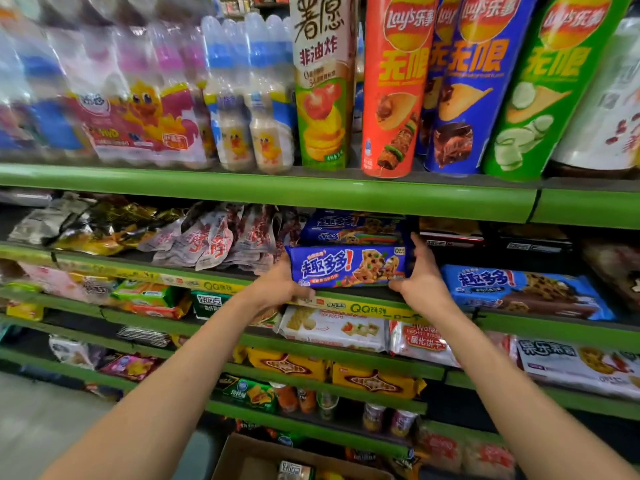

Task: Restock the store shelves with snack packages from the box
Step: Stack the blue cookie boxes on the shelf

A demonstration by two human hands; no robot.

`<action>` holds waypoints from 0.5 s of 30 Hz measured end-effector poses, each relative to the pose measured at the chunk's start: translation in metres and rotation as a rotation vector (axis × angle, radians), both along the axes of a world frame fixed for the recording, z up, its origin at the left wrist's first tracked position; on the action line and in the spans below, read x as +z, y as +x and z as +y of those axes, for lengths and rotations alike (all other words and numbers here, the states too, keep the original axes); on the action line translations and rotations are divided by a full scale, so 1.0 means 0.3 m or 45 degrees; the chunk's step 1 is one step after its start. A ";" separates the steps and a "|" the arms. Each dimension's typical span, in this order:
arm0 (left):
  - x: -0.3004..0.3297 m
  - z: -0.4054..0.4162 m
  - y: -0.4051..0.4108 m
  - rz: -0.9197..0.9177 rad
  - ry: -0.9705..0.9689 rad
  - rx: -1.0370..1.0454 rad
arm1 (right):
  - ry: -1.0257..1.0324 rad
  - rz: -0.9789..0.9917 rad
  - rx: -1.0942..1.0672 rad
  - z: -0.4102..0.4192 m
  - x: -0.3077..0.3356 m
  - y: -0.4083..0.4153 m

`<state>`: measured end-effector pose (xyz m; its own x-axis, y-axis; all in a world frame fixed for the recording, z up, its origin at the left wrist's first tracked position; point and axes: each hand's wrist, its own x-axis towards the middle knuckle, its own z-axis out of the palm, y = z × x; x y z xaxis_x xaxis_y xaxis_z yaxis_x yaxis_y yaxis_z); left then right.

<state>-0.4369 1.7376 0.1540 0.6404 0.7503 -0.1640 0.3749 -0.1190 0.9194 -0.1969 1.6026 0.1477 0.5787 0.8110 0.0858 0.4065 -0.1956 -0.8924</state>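
you hold a blue cookie pack at the green shelf.
your left hand and right hand grip its ends, just under that shelf.

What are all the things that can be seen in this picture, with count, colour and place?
Tall chip canisters: five, cream-green, red, two blue, green; top shelf, right.
Shrink-wrapped drink bottle packs: several, white, pink and blue; top shelf, left.
Blue cookie package: one, held at the second shelf's front edge.
Other blue cookie packages: two, one behind the held one, one to its right.
Silver-red snack pouches: several; second shelf, left.
Green metal shelves: several tiers.
Brown cardboard box: one, on the floor below.
Left hand: grips the package's left end.
Right hand: grips its right end.
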 end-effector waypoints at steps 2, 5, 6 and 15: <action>-0.009 0.023 -0.013 0.077 0.092 0.026 | -0.035 -0.026 0.011 -0.006 -0.006 0.007; -0.023 0.028 -0.022 -0.034 0.057 0.103 | -0.069 -0.049 0.033 -0.012 -0.007 0.010; -0.026 0.025 -0.021 -0.059 0.048 0.101 | -0.063 -0.038 0.032 -0.013 -0.006 0.009; -0.029 0.015 -0.022 -0.049 0.047 0.109 | -0.063 0.017 0.015 -0.013 -0.007 0.003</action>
